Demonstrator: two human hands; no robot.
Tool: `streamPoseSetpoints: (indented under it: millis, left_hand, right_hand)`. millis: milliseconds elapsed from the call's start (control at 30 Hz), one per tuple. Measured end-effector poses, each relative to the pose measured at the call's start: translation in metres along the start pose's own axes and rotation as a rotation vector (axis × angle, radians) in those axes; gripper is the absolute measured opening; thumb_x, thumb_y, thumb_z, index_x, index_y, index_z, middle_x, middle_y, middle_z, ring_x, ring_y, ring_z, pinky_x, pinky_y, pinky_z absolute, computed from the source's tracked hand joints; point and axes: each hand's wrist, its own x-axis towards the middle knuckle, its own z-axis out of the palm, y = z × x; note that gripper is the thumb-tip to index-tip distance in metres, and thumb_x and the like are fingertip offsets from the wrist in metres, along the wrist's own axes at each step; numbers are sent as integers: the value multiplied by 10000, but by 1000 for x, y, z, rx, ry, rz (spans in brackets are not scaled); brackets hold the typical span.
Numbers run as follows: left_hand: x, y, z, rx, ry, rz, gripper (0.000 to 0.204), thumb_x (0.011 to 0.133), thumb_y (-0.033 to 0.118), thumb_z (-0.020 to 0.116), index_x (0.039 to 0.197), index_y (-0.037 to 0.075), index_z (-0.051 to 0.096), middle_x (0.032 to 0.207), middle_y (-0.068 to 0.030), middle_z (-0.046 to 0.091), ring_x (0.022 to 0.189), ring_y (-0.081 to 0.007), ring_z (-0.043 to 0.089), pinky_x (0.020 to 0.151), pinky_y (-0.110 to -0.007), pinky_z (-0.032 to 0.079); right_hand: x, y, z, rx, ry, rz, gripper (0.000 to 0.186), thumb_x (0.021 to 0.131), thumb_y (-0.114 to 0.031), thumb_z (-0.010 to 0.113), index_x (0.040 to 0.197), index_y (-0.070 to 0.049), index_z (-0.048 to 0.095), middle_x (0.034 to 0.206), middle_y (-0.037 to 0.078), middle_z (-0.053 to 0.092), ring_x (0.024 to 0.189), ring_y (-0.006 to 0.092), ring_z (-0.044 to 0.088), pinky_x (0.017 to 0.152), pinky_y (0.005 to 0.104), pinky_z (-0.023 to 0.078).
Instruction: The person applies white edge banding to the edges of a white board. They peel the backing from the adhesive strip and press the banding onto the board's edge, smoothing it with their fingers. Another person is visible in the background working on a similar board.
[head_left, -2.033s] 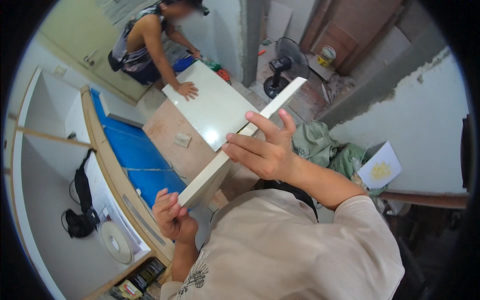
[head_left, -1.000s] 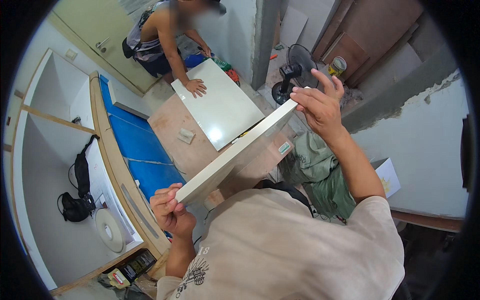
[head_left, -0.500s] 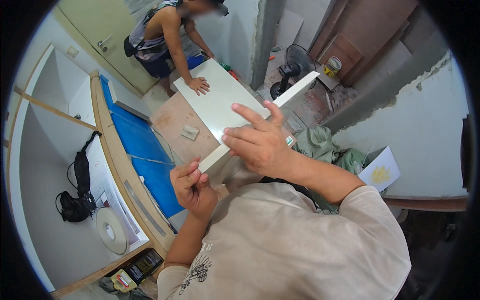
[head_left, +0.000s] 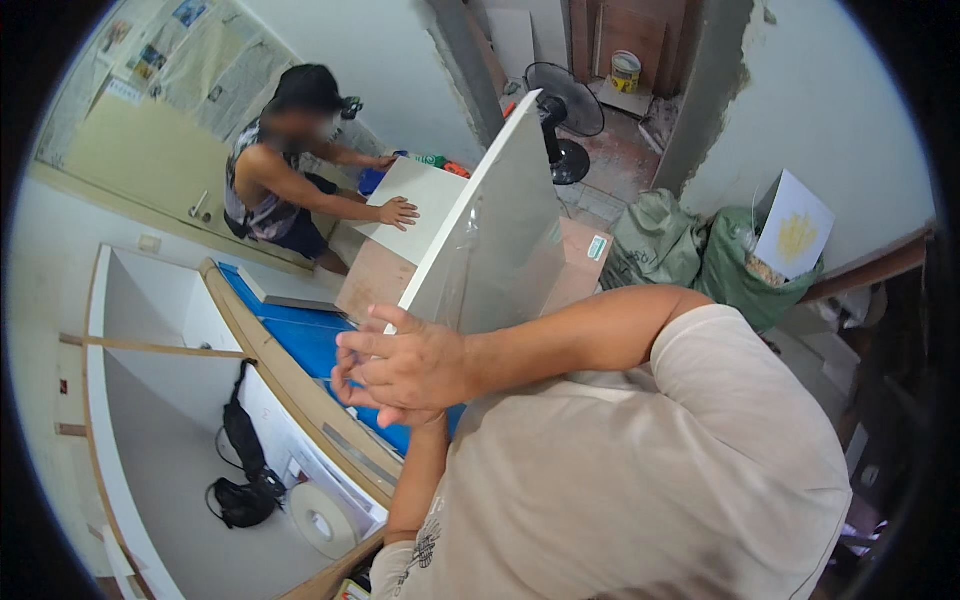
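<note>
A white board (head_left: pixel 500 230) stands on edge before me, tilted, its long narrow white edge running from my hands away to the upper right. At its near corner, my right hand (head_left: pixel 415 362) lies against the edge with its fingers stretched to the left and apart. My left hand (head_left: pixel 392 414) is just beneath it, largely covered by the right one, so its grip is hidden. Beyond the board, another person (head_left: pixel 285 165) rests one hand on a second white panel (head_left: pixel 420 205), which lies on a brown board (head_left: pixel 372 282).
To the left are an open white cabinet carcass (head_left: pixel 160 430) holding a tape roll (head_left: pixel 322 522) and a black strap, and a blue-covered surface (head_left: pixel 300 335). A black fan (head_left: pixel 565 110) stands beyond the board. Green sacks (head_left: pixel 655 240) sit at right. A paint tin (head_left: pixel 625 72) is farther back.
My right hand has slid along the board's edge to the near corner, joining my left hand. The view has shifted, and the board now shows more upright. The other person has straightened somewhat.
</note>
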Motion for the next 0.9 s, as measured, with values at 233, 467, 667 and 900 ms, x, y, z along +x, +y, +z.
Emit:
streamPoseSetpoints:
  millis: [233, 467, 667, 900]
  left_hand:
    - [5, -8, -2, 6, -35, -26, 706, 916, 529, 612, 1396, 118, 298, 1296, -141, 459, 1113, -248, 547, 968, -376, 471]
    - [10, -18, -28, 87, -70, -110, 633, 937, 445, 629, 1387, 127, 317, 1272, -132, 473, 1082, -229, 543, 940, -359, 474]
    - [10, -29, -39, 148, -70, -35, 306, 966, 187, 578, 1233, 84, 471, 1202, -98, 517, 990, -182, 529, 884, -338, 473]
    - [8, -29, -29, 167, -23, 2, 146, 959, 67, 592, 1094, 75, 535, 1247, -113, 535, 1033, -178, 559, 897, -338, 501]
  right_hand:
    - [2, 7, -5, 181, 58, 16, 291, 774, -394, 638, 965, -181, 690, 1033, 2, 608, 1026, 217, 568, 921, 472, 376]
    - [14, 34, -24, 191, 33, 199, 298, 770, -285, 665, 993, -87, 657, 1008, 65, 608, 965, 247, 595, 895, 446, 470]
    - [2, 46, -10, 85, -35, 95, 175, 738, -250, 670, 782, -101, 589, 760, 27, 522, 759, 223, 558, 873, 422, 482]
    - [-3, 63, -8, 206, -3, 55, 165, 750, -232, 661, 736, -108, 553, 737, 25, 506, 747, 211, 555, 925, 451, 476]
